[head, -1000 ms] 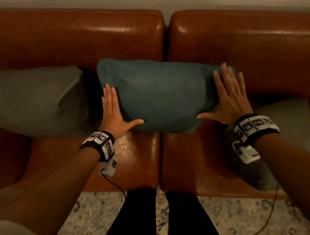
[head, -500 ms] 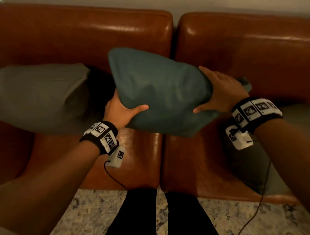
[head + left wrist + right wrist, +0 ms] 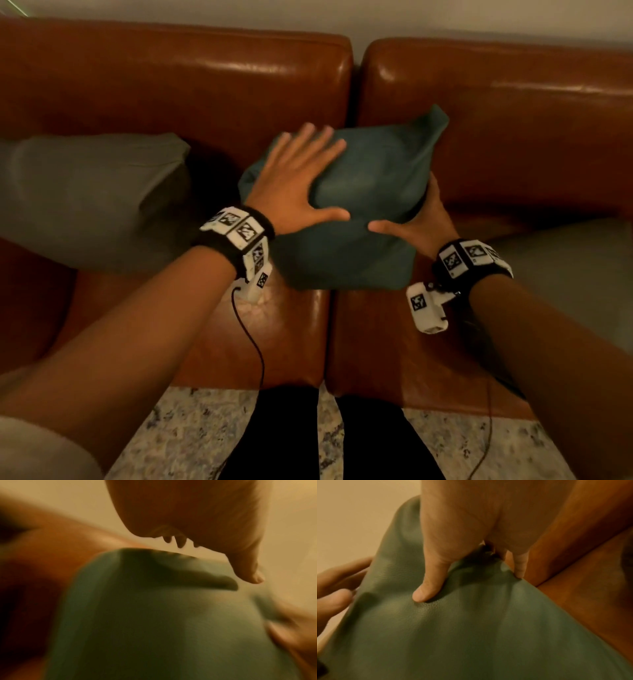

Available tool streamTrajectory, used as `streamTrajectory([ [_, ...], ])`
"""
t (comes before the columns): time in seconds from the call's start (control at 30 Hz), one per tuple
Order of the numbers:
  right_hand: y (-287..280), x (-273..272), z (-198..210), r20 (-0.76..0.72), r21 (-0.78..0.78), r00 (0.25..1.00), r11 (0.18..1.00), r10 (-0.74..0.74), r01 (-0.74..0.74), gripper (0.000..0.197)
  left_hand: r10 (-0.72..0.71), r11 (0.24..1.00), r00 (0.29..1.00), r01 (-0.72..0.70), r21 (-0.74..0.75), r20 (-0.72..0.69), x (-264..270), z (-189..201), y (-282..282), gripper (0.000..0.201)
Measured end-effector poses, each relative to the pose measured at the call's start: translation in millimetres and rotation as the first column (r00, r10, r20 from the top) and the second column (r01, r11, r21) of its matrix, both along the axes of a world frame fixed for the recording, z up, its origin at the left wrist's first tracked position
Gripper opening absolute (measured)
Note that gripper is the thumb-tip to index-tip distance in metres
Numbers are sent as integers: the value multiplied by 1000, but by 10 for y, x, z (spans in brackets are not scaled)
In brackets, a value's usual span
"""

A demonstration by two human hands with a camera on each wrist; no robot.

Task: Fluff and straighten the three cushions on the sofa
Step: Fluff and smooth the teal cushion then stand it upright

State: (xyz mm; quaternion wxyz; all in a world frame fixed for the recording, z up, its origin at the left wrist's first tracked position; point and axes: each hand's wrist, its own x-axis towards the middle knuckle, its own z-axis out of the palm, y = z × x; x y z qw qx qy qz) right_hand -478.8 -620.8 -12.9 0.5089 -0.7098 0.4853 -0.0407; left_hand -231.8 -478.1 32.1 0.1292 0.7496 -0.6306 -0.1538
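The teal cushion [image 3: 370, 192] stands tilted on one corner at the middle of the sofa, over the seam between the two seats. My right hand [image 3: 416, 226] grips its right edge, with the thumb [image 3: 428, 588] pressed into the front and the other fingers hidden behind. My left hand [image 3: 301, 181] is flat with spread fingers over the cushion's upper left face. In the left wrist view a small gap shows between the left palm [image 3: 188, 513] and the teal cushion [image 3: 154, 615]. One grey cushion [image 3: 92, 198] lies at the left and another grey cushion [image 3: 568, 274] at the right.
The brown leather sofa [image 3: 171, 89] has two back pads and two seat pads. A patterned rug [image 3: 191, 435] lies in front of it, with my dark-trousered legs [image 3: 284, 435] against the seat's front edge. Thin cables hang from both wrist cameras.
Both flat hands squeezed the lying cushion's ends, then gripped and lifted it. Now it is turned on a corner. The left hand has let go and spread flat over its face.
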Motion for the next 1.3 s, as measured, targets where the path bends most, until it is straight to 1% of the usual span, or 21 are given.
streamTrajectory([
  [0.07, -11, -46, 30, -7, 26, 1000, 999, -23, 23, 150, 321, 946, 942, -323, -9, -99, 119, -52, 180, 130],
  [0.13, -16, -92, 68, -15, 46, 1000, 999, -27, 27, 143, 609, 792, 754, -594, 141, -247, 216, -188, 417, 146],
  [0.17, -7, -99, 96, -23, 42, 999, 999, -26, 27, 141, 703, 709, 638, -659, 249, -314, 226, -275, 516, 152],
  [0.2, 3, -107, 108, -29, 35, 999, 999, -31, 32, 139, 755, 650, 528, -681, 338, -388, 205, -343, 597, 157],
  [0.27, 40, -98, 137, -35, 33, 999, 999, -42, 43, 135, 754, 613, 334, -666, 425, -565, 116, -420, 670, 157],
  [0.3, 57, -84, 159, -40, 25, 998, 999, -47, 48, 134, 730, 615, 276, -665, 425, -625, 67, -416, 672, 146],
  [0.33, 59, -76, 167, -44, 12, 998, 999, -49, 50, 132, 713, 616, 259, -675, 406, -652, 22, -386, 658, 134],
  [0.37, 54, -85, 185, -47, -1, 997, 999, -54, 54, 131, 707, 614, 268, -692, 380, -655, -13, -331, 630, 127],
  [0.43, -3, -170, 184, -31, 20, 994, 994, -105, 106, 127, 705, 624, 340, -714, 317, -622, -45, -191, 572, 120],
  [0.57, -16, -399, 193, 73, 202, 979, 964, -190, 172, 128, 544, 747, 571, -663, 46, -615, -6, 165, 500, 108],
  [0.63, 48, -440, 151, 110, 251, 966, 947, -233, 199, 122, 498, 804, 635, -593, 41, -590, 31, 186, 414, 111],
  [0.7, 124, -439, 102, 93, 116, 955, 956, -282, 271, 133, 489, 858, 701, -495, 139, -519, 46, 70, 360, 128],
  [0.77, 173, -434, 109, -40, -212, 966, 947, -256, 242, 157, 477, 879, 766, -418, 229, -431, 33, -91, 370, 146],
  [0.83, 196, -391, 215, -131, -504, 975, 859, -179, 90, 161, 470, 882, 789, -399, 252, -396, 24, -177, 400, 151],
  [0.9, 127, -290, 354, -223, -625, 974, 772, -40, -111, 159, 484, 875, 774, -415, 251, -408, 59, -212, 410, 149],
  [0.97, -14, -179, 410, -390, -561, 907, 741, 157, -369, 158, 514, 857, 750, -431, 282, -417, 146, -291, 441, 153],
  [1.03, -147, -81, 424, -508, -433, 812, 729, 289, -530, 157, 528, 849, 694, -423, 316, -489, 199, -382, 454, 159],
  [1.1, -186, -17, 427, -527, -409, 788, 718, 318, -563, 151, 506, 861, 628, -413, 298, -591, 175, -385, 434, 147],
  [1.13, -185, -13, 433, -516, -441, 802, 710, 301, -550, 147, 497, 864, 632, -427, 267, -595, 139, -327, 408, 135],
  [1.23, -203, -149, 456, -452, -503, 871, 750, 195, -429, 137, 425, 880, 745, -473, 43, -515, 7, -31, 306, 113],
  [1.3, -210, -287, 412, -437, -408, 879, 829, 190, -382, 139, 374, 896, 848, -435, -90, -375, -59, 175, 206, 111],
])
